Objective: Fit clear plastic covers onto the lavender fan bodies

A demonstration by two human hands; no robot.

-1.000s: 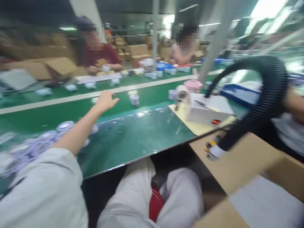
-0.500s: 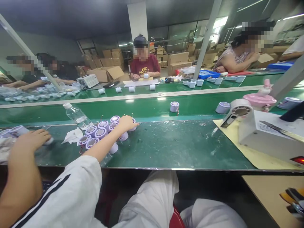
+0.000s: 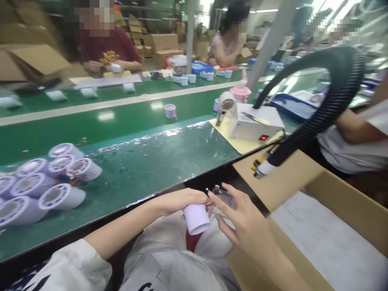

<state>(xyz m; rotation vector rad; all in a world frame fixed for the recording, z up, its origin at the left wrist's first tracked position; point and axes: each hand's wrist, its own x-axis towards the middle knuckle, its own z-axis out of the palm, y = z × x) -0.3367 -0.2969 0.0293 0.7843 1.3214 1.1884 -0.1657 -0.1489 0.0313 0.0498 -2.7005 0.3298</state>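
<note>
My left hand is closed around a lilac plastic cylinder, held tilted over my lap with its lower end facing me. Thin wires with small white ends come out at its upper side, between the two hands. Just to the right, my right hand has its fingers curved around a see-through greyish thing, too blurred to name. Several similar lilac cylinders with round vented tops and wires are grouped on the green bench at the left.
A grey-white box with a black flexible hose stands on yellow paper. Below the hose end is an open carton with a white lining. One cylinder sits on the green belt. Co-workers sit across and at the right.
My left hand has moved from the group of cylinders to above my lap, now holding one. My right hand has come into view. The camera has turned right, showing the hose and carton.
</note>
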